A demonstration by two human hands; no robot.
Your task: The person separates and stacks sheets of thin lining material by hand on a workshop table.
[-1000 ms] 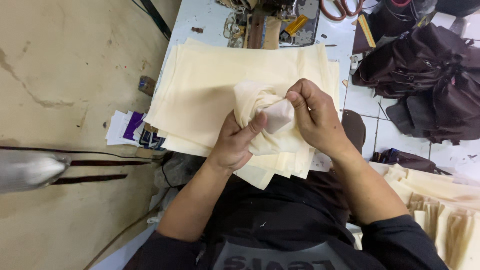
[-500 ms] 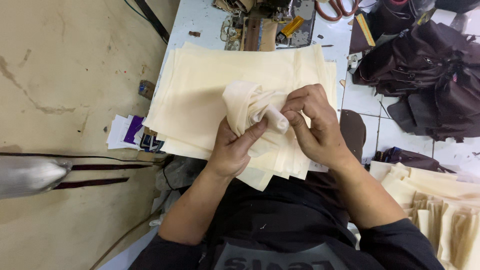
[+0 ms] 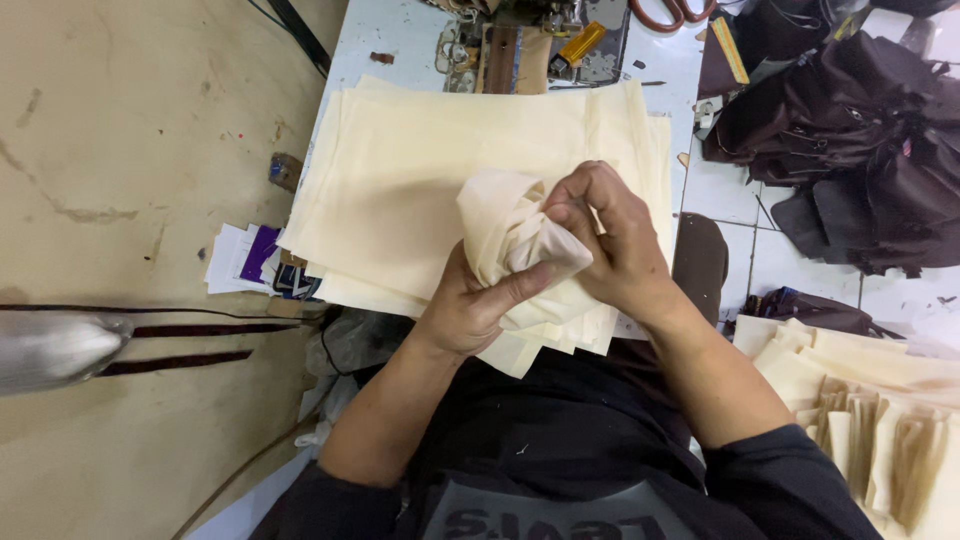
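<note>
A bunched-up piece of cream cloth (image 3: 505, 225) is gripped between both hands just above a flat stack of cream fabric pieces (image 3: 420, 190) on the white sewing table (image 3: 395, 35). My left hand (image 3: 470, 310) cups the bundle from below, thumb pressed across its lower fold. My right hand (image 3: 610, 245) closes on the bundle's right side, fingers curled into the cloth. Part of the cloth is hidden inside the hands.
A sewing machine head (image 3: 525, 40) stands at the table's far end, with orange-handled scissors (image 3: 670, 12) beside it. Dark brown fabric (image 3: 860, 150) is piled on the tiled floor to the right. More cream pieces (image 3: 870, 400) lie at lower right. Papers (image 3: 245, 260) stick out left.
The bundle has been worked further round in the hands; my right hand's fingers have curled tighter into it and my left thumb now lies across the lower fold.
</note>
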